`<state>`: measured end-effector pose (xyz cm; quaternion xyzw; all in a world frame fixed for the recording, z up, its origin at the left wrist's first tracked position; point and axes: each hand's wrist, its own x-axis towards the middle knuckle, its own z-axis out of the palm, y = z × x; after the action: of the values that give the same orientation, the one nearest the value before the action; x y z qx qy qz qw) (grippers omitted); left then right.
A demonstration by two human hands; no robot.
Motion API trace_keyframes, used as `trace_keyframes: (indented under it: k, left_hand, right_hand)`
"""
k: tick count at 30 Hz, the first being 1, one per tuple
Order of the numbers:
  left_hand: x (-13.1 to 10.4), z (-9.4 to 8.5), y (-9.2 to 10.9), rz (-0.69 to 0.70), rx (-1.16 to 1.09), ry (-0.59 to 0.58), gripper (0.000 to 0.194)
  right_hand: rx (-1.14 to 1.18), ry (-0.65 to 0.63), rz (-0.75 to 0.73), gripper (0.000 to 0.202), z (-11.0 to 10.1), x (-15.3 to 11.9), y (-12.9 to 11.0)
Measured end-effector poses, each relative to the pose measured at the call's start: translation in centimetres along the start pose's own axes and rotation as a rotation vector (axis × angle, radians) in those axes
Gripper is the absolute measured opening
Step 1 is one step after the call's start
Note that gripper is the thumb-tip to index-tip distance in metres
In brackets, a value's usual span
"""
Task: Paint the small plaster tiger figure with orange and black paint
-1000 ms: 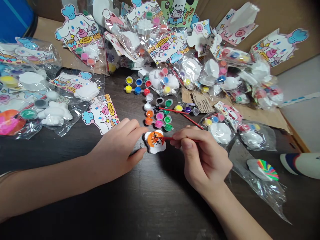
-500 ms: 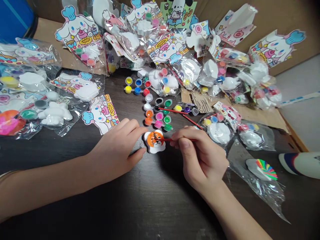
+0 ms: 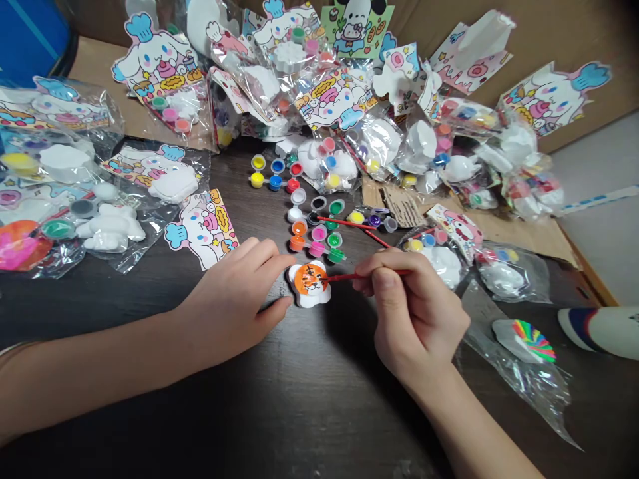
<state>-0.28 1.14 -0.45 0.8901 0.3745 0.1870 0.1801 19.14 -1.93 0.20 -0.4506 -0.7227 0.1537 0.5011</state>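
A small white bear-shaped figurine [image 3: 313, 299] with an orange-painted face and black marks lies on the dark table. At its left side is my left hand [image 3: 234, 286], with the index fingertip at the ear and the thumb near the lower edge, steadying it. My right hand [image 3: 419, 313] pinches a thin red paintbrush [image 3: 344, 277], whose tip reaches the right side of the orange face. Just behind the figurine stand small open paint pots: orange [image 3: 298, 243], pink [image 3: 317, 248], green [image 3: 336, 254], white [image 3: 294, 215] and black [image 3: 313, 218].
More paint pots [image 3: 275, 182] sit farther back. Two red brushes [image 3: 349, 222] rest by the black and purple pots. Bagged craft kits [image 3: 334, 100] crowd the back and left [image 3: 112, 226]. A rainbow-painted piece [image 3: 532, 340] lies on clear plastic at right, beside a white cup [image 3: 606, 330].
My right hand has shifted slightly right with the brush, its tip moving from the middle of the orange face toward its right side. My left hand and the figurine stay nearly still.
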Motion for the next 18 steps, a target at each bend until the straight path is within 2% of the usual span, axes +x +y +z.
trace_keyframes:
  k: [3, 10, 18]
  left_hand:
    - [-0.04, 0.04, -0.02, 0.007, -0.005, 0.01, 0.028]
    - [-0.05, 0.1, -0.04, 0.021, -0.007, 0.024, 0.025]
    - [-0.07, 0.14, -0.05, 0.024, -0.004, 0.032, 0.029]
  right_hand:
    - [0.025, 0.022, 0.02, 0.018, -0.01, -0.08, 0.02]
    - [0.009, -0.06, 0.072, 0.018, -0.03, -0.06, -0.11]
    - [0.112, 0.015, 0.188, 0.018, 0.09, -0.02, 0.23]
